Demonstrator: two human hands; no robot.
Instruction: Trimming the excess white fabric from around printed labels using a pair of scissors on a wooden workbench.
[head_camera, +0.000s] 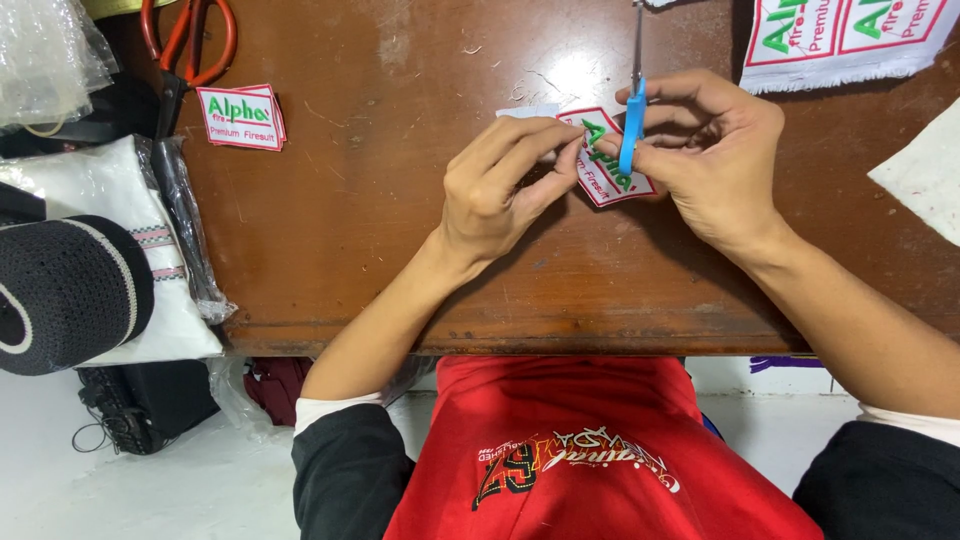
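Left hand (505, 185) pinches the patch (607, 160) at its edge. Right hand (715, 150) is closed on blue-handled snips (630, 120) above it. Judgement: cut slowly, close to the border, clear of the fingertips.

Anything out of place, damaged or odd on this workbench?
Nothing stands out. The left hand pinches an embroidered patch flat on the wooden table, and the right hand holds small blue-handled scissors at it. The tabletop is scratched and littered with thread scraps. Orange-handled scissors lie beside a patch stack.
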